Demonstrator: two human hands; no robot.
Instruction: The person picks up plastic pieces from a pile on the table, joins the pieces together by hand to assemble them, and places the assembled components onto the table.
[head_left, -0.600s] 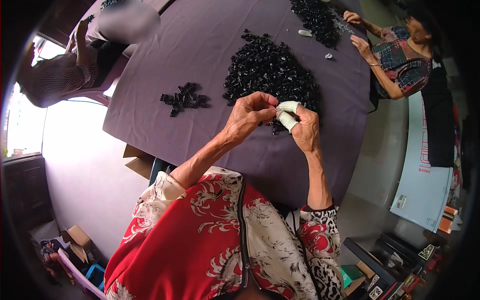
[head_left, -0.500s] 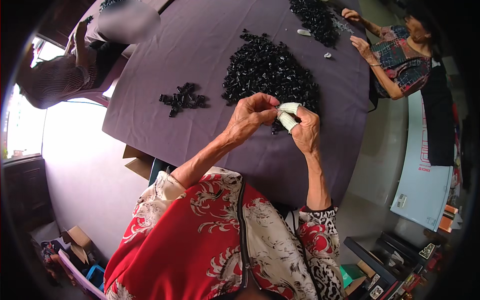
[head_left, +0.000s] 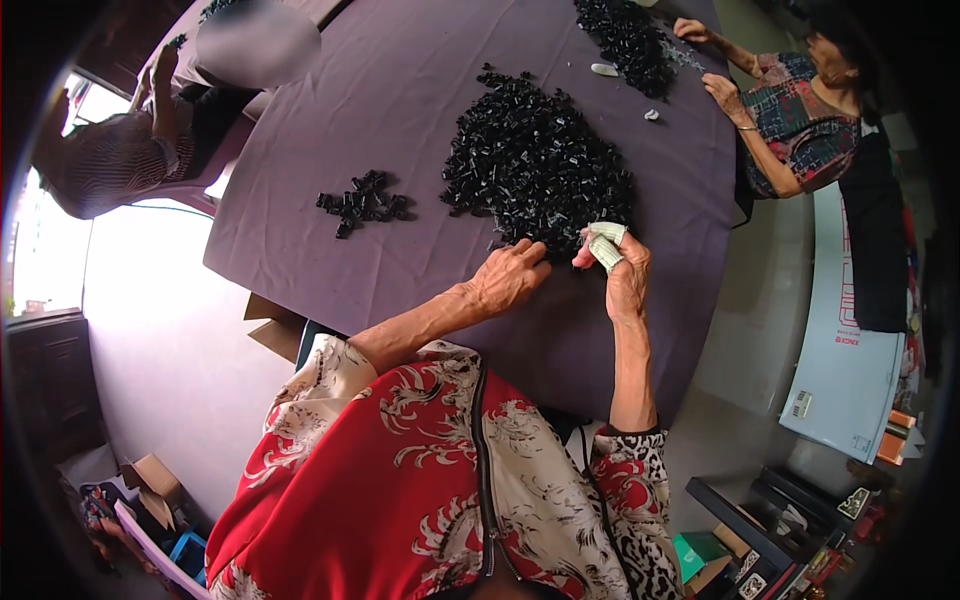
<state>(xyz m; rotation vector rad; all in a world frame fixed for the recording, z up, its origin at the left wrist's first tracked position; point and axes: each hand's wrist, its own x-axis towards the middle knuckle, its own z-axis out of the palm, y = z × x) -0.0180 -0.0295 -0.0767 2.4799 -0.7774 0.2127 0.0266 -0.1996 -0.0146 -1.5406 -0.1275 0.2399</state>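
A table [head_left: 310, 120] under a purple cloth carries a large black heap [head_left: 535, 150] of small parts. Beyond this heap, to the right, lies a far pile [head_left: 628, 45] of similar parts; left of it sits a small cluster [head_left: 362, 203]. The left hand [head_left: 508, 277], fingers curled narrow, is at the heap's near edge; the right hand [head_left: 627, 282], also narrow, is by its near right edge, wearing pale finger covers [head_left: 606, 253]. Whether either grips a part, I cannot tell.
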